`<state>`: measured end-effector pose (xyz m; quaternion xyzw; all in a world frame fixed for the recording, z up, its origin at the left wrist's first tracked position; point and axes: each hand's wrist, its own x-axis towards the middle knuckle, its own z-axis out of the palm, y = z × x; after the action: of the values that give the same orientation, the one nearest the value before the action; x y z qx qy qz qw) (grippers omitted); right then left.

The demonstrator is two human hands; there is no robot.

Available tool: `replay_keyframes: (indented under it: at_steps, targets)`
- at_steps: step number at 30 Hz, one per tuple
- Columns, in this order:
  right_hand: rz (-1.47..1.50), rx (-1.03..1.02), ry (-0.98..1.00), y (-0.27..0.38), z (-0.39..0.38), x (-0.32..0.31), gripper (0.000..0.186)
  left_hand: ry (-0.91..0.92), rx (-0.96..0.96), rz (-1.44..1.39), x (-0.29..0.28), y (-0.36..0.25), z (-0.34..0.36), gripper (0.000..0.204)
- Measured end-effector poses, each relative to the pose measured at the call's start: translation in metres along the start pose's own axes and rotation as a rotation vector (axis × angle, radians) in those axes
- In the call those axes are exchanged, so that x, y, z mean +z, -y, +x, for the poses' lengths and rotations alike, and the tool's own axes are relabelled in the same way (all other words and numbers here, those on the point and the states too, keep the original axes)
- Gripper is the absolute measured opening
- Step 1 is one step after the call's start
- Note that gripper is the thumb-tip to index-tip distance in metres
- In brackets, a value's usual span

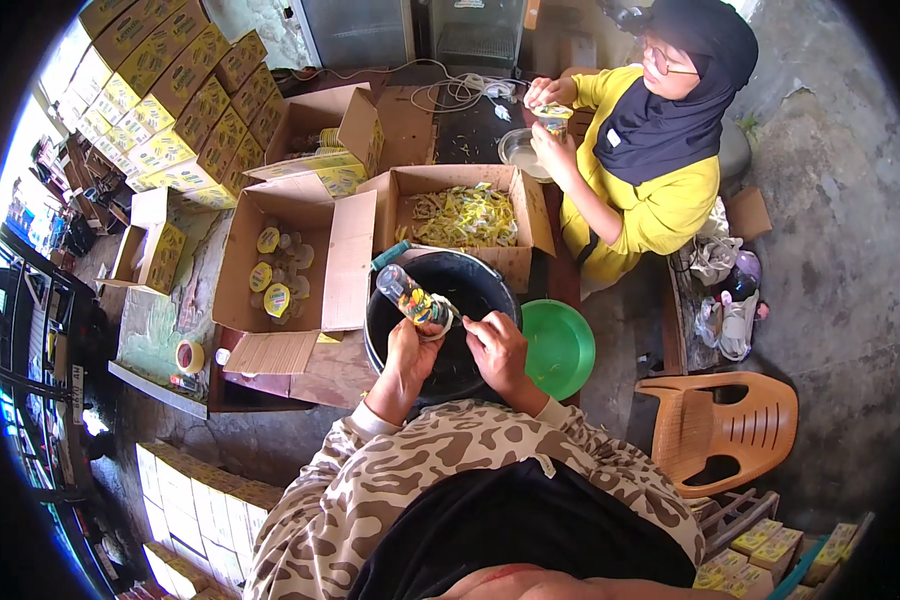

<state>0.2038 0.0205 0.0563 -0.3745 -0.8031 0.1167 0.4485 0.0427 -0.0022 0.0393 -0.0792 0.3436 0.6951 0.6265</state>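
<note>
Over a black bucket (pixel 380 345), my left hand (pixel 413 352) grips a clear plastic cup (pixel 398 287) with a colourful printed label. The cup lies tilted, its clear end pointing up and to the left. Close by its lower end, my right hand (pixel 498 345) is closed, thumb and fingers pinched together. A thin pale strip (pixel 444 318) shows between the hands at the label. What the right fingers hold is too small to make out.
Left stands an open carton (pixel 240 250) of lidded cups; behind the bucket, a carton (pixel 535 215) of yellow label scraps. A green basin (pixel 577 345) sits right of the bucket. Across the table, a person in yellow (pixel 625 230) holds another cup. An orange chair (pixel 690 430) is at right.
</note>
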Motion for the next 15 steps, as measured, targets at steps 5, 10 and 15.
replay_keyframes:
  at_steps: [5,10,15]
  targets:
    - [-0.009,0.004,0.009,0.002,0.006,0.005,0.018,0.102,0.024,0.015,-0.012,0.003,0.010,0.026]
    - [-0.011,0.058,0.016,-0.009,0.009,0.014,0.011,0.121,-0.038,0.077,-0.005,0.014,-0.003,0.029]
    - [0.086,0.148,-0.061,-0.014,0.007,0.005,0.011,0.144,0.042,0.044,-0.011,0.000,0.010,0.024]
